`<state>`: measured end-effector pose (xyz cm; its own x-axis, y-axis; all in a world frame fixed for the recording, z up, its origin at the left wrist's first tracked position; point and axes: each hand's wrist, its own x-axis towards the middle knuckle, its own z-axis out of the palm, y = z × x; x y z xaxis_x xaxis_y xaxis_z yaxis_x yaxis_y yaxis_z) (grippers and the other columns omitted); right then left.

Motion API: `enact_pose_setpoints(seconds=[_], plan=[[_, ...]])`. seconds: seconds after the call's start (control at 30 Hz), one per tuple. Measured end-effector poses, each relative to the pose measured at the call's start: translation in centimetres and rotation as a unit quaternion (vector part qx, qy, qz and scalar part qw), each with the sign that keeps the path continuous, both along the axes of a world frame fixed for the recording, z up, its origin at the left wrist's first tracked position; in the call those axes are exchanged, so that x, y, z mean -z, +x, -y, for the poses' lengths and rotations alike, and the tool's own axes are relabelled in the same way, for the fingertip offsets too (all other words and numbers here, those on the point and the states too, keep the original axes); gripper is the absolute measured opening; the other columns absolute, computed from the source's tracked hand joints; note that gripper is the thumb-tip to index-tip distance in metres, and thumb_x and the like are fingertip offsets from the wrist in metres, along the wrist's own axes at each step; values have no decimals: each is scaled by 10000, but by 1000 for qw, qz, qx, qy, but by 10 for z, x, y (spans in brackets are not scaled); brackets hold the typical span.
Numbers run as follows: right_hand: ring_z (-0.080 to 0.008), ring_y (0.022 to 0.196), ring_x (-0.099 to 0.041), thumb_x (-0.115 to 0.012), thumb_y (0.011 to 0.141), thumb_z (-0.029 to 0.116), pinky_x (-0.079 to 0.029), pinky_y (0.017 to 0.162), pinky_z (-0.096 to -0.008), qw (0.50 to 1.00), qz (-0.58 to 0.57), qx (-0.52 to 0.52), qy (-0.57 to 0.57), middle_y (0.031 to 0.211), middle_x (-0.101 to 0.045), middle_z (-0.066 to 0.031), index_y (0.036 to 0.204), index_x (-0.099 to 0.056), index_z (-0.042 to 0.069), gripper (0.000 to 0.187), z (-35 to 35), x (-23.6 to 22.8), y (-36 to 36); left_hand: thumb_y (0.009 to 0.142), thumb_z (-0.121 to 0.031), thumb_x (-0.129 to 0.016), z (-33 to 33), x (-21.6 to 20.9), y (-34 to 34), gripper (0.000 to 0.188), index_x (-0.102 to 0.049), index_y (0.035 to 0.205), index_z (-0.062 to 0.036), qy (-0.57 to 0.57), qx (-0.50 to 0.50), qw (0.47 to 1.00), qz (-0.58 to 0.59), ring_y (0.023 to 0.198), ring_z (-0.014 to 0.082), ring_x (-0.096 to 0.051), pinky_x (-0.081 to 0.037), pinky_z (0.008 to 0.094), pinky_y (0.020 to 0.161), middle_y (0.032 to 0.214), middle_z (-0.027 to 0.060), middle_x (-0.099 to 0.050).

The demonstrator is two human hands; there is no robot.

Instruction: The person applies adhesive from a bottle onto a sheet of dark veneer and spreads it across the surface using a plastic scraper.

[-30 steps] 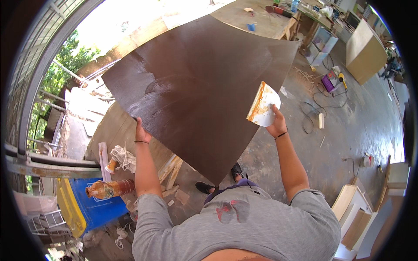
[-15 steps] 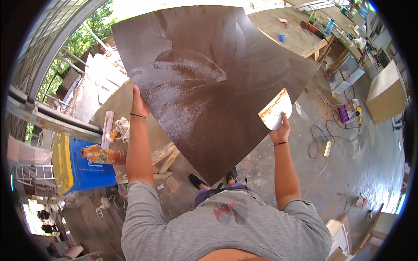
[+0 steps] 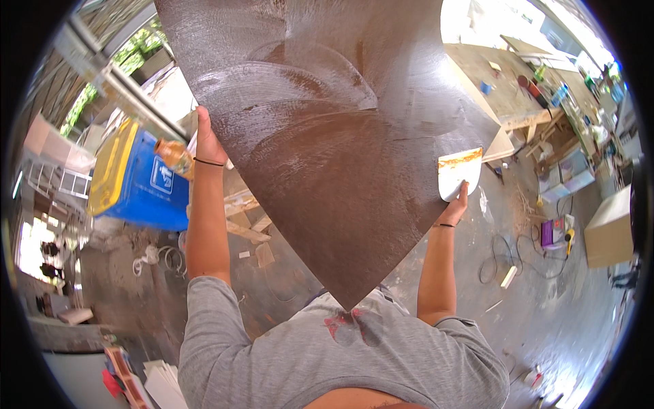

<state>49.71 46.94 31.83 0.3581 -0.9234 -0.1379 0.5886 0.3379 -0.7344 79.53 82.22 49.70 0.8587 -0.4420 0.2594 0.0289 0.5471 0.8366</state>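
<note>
A large dark brown sheet [image 3: 320,170], with pale, wet-looking swirled streaks on its upper face, is held up in front of me, one corner pointing at my shirt. My left hand [image 3: 210,144] grips its left edge, thumb along the rim and the other fingers hidden beneath. At the right edge, my right hand [image 3: 452,210] holds a white rounded spreader [image 3: 458,176] against the sheet, thumb on the spreader's face. Orange-brown residue coats the spreader's straight far edge. Fingers of the right hand behind the spreader and sheet are hidden.
A blue bin [image 3: 153,180] with a yellow lid stands at the left, an orange-stained bottle [image 3: 174,155] before it. Beyond the sheet at the right is a wooden worktable [image 3: 473,65] with a blue cup [image 3: 486,88]. Cables, a purple box [image 3: 550,233] and wood scraps lie on the floor.
The sheet has come closer to my body, its near corner now over my shirt and hiding my shoes. Both hands keep their hold. My view has turned, shifting the bin and worktable.
</note>
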Motion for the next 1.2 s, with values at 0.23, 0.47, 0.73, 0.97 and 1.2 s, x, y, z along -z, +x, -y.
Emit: enact_pose_setpoints(seconds=[0.23, 0.47, 0.73, 0.97, 1.2], plan=[[-274, 1096, -510, -417, 924, 364, -409, 949, -413, 989, 63, -119, -62, 1232, -494, -123, 1274, -411, 15, 495, -47, -45, -11, 823, -623, -443, -129, 8, -105, 736, -394, 1305, -69, -69, -33, 997, -7, 1150, 260, -472, -383, 419, 980, 1274, 95, -486], [-270, 1216, -402, -395, 929, 372, -320, 1033, -414, 966, -18, -160, -205, 1364, -369, -106, 1349, -342, 27, 546, -68, -59, -66, 844, -547, -501, -221, 25, -260, 655, -401, 1300, -88, -153, -98, 983, 7, 1164, 255, -470, -398, 416, 969, 1282, 101, -475], [-296, 1233, -377, -405, 918, 371, -323, 1026, -423, 912, 64, -362, -182, 1380, -335, -134, 1386, -256, 44, 590, -147, -114, -110, 793, -648, -469, -282, 28, -449, 761, -412, 1301, -85, -118, -299, 944, 70, 1155, 225, -480, -416, 390, 949, 1269, 87, -492], [-314, 1207, -401, -409, 921, 369, -340, 1016, -426, 828, 101, -535, -137, 1351, -356, -170, 1344, -312, -4, 572, -255, -175, -127, 759, -671, -496, -314, 31, -611, 831, -371, 1329, -80, -174, -463, 865, 86, 1191, 265, -447, -388, 429, 979, 1304, 106, -458], [-264, 1022, -553, -430, 931, 358, -447, 903, -357, 747, 39, -624, -225, 1179, -525, -163, 1218, -451, -80, 524, -355, -173, -144, 788, -654, -477, -291, 87, -775, 821, -316, 1358, -86, -185, -635, 738, 136, 1221, 296, -413, -364, 453, 1005, 1349, 118, -404]])
